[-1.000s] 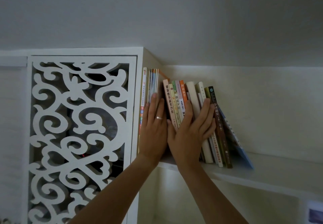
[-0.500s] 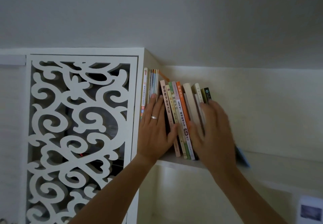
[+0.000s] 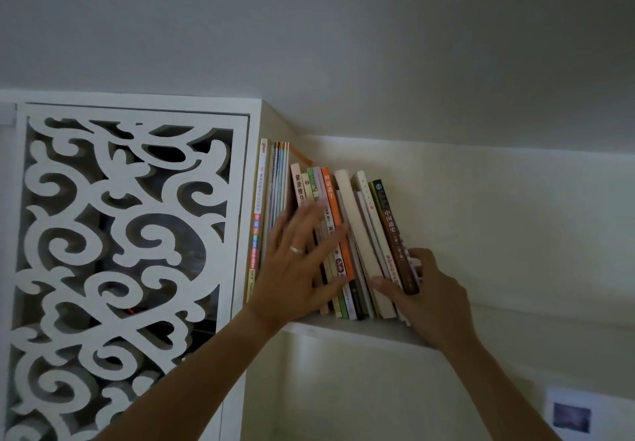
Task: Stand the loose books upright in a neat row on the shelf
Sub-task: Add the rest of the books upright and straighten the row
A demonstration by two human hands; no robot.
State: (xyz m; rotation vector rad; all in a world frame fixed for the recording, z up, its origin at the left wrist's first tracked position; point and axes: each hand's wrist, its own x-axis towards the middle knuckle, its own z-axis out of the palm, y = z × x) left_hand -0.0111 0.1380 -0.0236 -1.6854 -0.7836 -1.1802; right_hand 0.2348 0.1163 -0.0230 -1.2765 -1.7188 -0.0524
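Brown-spined book (image 3: 395, 234) pinched by the right hand (image 3: 429, 289) needed levering upright while the flat, open-fingered left hand (image 3: 299, 268) braced the leaning paperback row (image 3: 338, 234).

A single wide-angle view comes from the person's head and looks upward and forward at a high corner of the room, close enough that both forearms reach in from the bottom edge. The ceiling (image 3: 378, 35) fills the upper half of the frame. A white carved panel (image 3: 117, 262) takes the lower left, seen nearly head-on. The shelf (image 3: 515, 323) runs from the centre toward the right edge, seen slightly from below, with the row of books (image 3: 343, 227) just left of centre. The left hand (image 3: 295, 268) and right hand (image 3: 429, 299) sit near mid-frame. No second view shares the scene.
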